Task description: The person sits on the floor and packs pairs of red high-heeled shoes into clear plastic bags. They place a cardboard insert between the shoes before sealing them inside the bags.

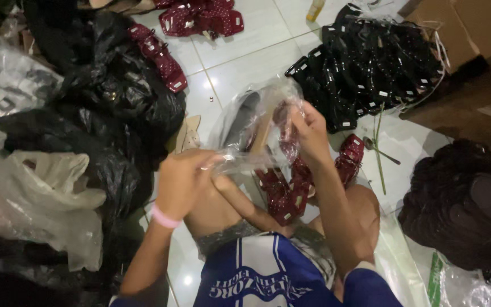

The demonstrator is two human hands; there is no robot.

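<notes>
Fingers of the right hand were closed in a pinch on the upper edge of a clear plastic bag. The left hand was curled shut on the lower corner of the same bag, a pink band being worn at its wrist. The bag was held stretched between the two hands above the knees, over the white tiled floor. Inside the bag a dark shoe part and a tan sole-shaped piece were seen, with a dark red strap piece close to the right fingers; finer detail was blurred by the plastic.

Below the bag, between the legs, a cluster of dark red dotted shoe straps was laid on the floor. A further dark red strap was rested against a black plastic bag at the left, and more red pieces were placed at the top edge. A translucent white bag was positioned at the lower left. A large heap of black shoe uppers in clear wrapping was located at the upper right, beside a cardboard box. A stack of dark brown soles was placed at the right.
</notes>
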